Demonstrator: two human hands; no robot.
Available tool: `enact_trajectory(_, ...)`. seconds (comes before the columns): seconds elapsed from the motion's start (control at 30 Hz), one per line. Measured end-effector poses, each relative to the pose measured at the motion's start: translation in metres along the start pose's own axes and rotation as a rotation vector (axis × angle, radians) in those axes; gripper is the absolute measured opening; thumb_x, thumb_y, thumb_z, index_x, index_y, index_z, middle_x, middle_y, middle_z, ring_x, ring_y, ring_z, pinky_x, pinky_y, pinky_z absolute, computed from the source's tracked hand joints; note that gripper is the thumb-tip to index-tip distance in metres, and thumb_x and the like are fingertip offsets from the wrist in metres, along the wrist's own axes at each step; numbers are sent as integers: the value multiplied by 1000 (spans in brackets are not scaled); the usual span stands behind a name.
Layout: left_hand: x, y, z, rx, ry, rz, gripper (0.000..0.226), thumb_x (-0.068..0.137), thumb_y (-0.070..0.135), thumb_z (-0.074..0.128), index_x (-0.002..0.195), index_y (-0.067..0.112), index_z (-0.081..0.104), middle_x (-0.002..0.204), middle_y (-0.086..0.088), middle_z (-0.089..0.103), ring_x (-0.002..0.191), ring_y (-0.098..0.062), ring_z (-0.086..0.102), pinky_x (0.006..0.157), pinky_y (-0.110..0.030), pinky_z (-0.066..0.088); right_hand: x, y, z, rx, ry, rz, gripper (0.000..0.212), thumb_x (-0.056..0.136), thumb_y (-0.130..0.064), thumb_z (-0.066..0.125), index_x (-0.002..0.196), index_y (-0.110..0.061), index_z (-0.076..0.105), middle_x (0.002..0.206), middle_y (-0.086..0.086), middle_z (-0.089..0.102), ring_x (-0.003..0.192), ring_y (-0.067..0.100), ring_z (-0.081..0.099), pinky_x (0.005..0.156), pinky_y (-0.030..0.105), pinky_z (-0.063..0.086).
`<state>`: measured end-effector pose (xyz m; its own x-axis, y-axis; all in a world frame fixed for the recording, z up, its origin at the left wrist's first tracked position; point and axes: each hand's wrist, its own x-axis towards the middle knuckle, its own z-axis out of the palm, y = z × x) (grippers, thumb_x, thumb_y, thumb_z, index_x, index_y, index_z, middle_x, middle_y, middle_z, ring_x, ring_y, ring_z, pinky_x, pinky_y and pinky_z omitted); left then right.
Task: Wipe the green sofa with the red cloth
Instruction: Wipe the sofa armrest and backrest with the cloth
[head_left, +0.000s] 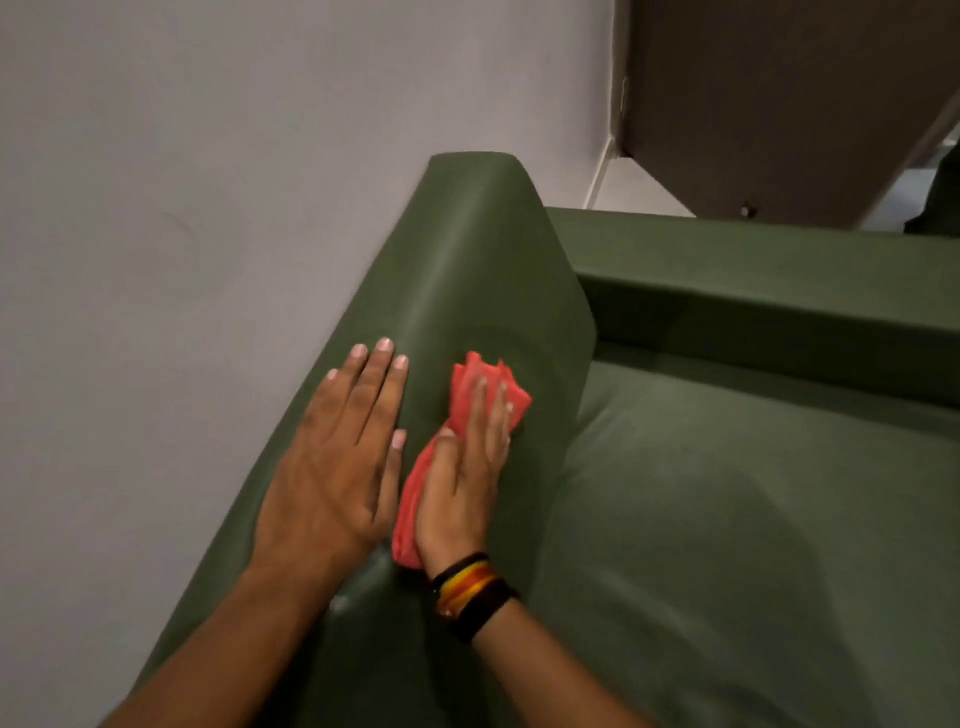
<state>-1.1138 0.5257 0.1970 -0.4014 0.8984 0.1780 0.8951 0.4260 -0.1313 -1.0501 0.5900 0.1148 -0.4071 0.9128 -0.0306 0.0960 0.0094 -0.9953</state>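
Observation:
The green sofa (467, 260) fills the lower right, its backrest running up the middle of the view along the wall. My left hand (337, 457) lies flat on the backrest's top, fingers spread, holding nothing. Beside it my right hand (462, 483) presses the folded red cloth (467, 384) against the backrest's front face, just above the seat cushion (727, 519). The cloth sticks out past my fingertips and behind my palm. Coloured bands circle my right wrist.
A pale wall (156, 208) stands directly behind the backrest on the left. The sofa's armrest (753, 270) crosses at the far right. Beyond it are a brown panel (753, 104) and a strip of light floor (639, 192).

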Motion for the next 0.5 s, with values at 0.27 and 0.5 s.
enact_trajectory(0.27,-1,1,2,40,12,17,61,108,22,35,165,3,27,175,-14,25,164,-30,20,133,-51,23,130,139,-25,-314,49,-34,71,96,-4,39,162,-15,15,172,0,16,160,17,12,131,47,9)
enact_trajectory(0.5,3,2,-3,22,-31,-13,62,106,23,39,164,3,29,174,-14,28,164,-30,22,130,-53,29,33,-1,-6,22,3,-16,66,95,-32,29,160,-21,27,171,-3,18,160,13,8,131,29,3)
